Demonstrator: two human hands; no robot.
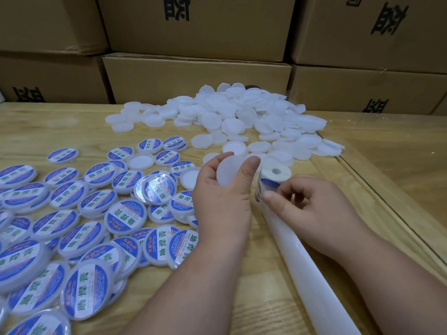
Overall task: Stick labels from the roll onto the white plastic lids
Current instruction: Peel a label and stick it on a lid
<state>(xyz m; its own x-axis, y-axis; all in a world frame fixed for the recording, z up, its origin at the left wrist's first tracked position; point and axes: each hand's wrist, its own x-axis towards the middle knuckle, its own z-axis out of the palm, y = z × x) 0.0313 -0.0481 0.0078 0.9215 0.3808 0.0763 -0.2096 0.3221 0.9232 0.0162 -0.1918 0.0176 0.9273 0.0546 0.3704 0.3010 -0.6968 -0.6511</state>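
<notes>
- we are working at a wooden bench (278,281) backed by stacked cardboard boxes (193,71), with a heap of plain white lids (244,117) at the far side and a spread of labelled lids (72,226) filling the left.
- our left hand (225,197) is holding one blank lid (228,170) upright, thumb on its near edge and fingers curled round the far edge, just beside the label roll (272,175).
- our right hand (312,206) is pinching at the front of the roll with thumb and forefinger, apparently lifting the edge of a blue label (267,186); the other fingers are loosely curled.
- the spent backing strip (312,269) is trailing from the roll toward us across the bench.
- to do this step well, we are judging it best to peel slowly from one edge so the label is coming off flat, not curling onto itself.
- we are keeping fingertips on the rim of the label only, sparing the glue.
- we are turning the lid's flat face toward the label, centring it, then pressing from the middle outward to chase out bubbles.
- the risk we are watching: a skewed first touch, which is hard to lift again.
</notes>
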